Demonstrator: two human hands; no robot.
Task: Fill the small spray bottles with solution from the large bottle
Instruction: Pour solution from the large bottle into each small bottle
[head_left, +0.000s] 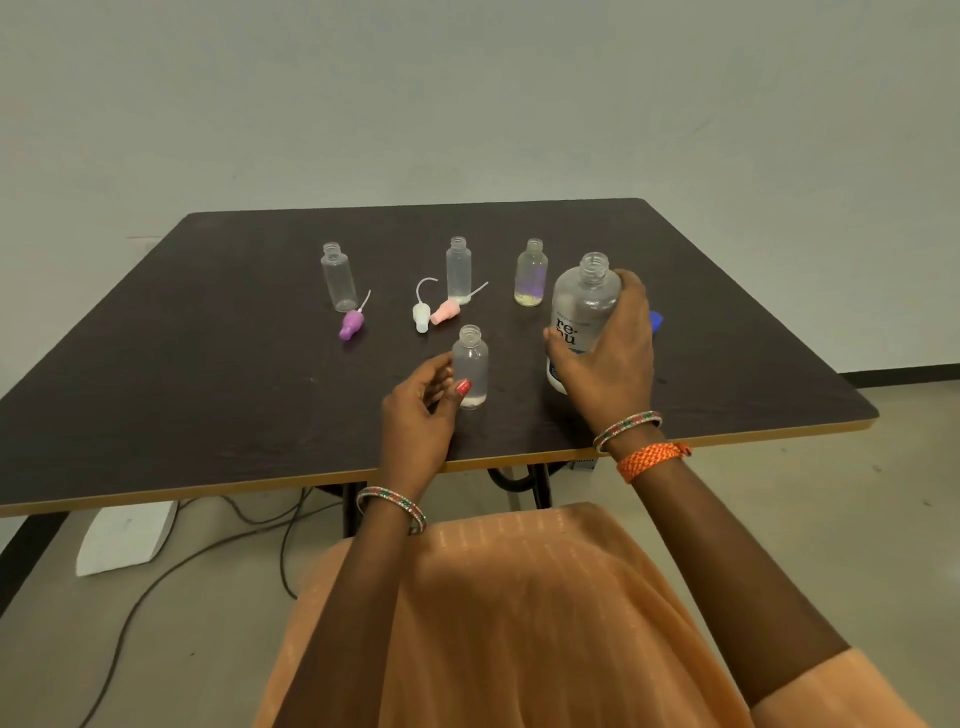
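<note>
Left hand (422, 410): near small bottle (470, 367) is pinched upright between thumb and fingers on the table (208, 415).
Right hand (608, 358): uncapped large bottle (581, 312) is gripped, standing just beside.

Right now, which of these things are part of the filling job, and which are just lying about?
Job: large bottle in right hand; near small bottle in left hand; three far small bottles; spray caps.
Lying about: floor cables, white block.

Four small clear bottles (338, 277) (458, 270) (531, 273) (470, 368), all uncapped, one large bottle (582, 317), three spray caps (351, 323) (422, 316) (445, 312), purple, white, pink, one blue cap (656, 319), two hands (418, 415) (610, 358)
</note>
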